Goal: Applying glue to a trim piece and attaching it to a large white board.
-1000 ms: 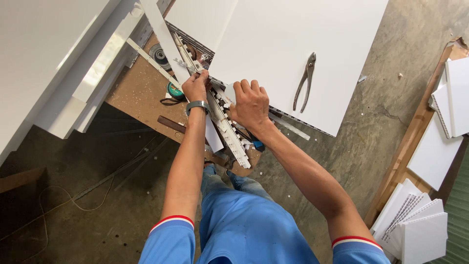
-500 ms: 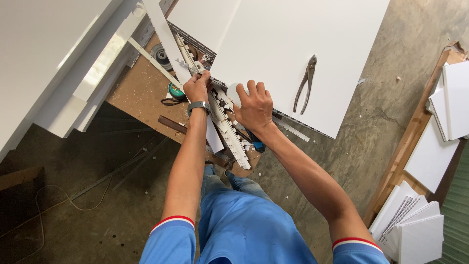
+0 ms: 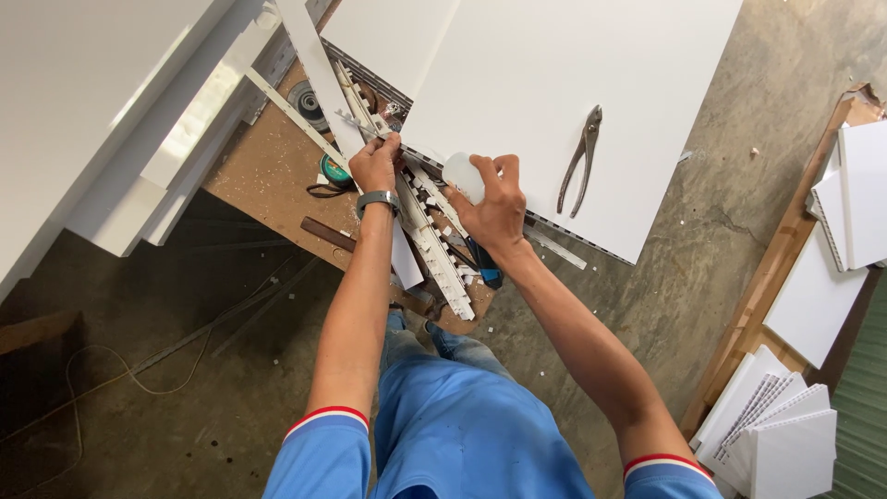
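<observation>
In the middle of the frame, a little above centre, both hands work close together over a brown wooden board (image 3: 268, 176). The left hand (image 3: 376, 166), with a watch on the wrist, is closed around the end of a thin white strip (image 3: 319, 88) that runs toward the upper left. The right hand (image 3: 494, 203) is curled around a small pale object (image 3: 459, 174); I cannot tell what it is. Between and below the hands lies a long notched white strip (image 3: 434, 249), and small white cut pieces are scattered around it, so I judge that some cutting or trimming is already done. More strips lie uncut beside it. A pair of pliers (image 3: 579, 159) rests untouched on the large white panel (image 3: 591, 74) in the upper right. At the right edge, several white panels (image 3: 785, 434) are stacked on the concrete floor (image 3: 702, 231).
</observation>
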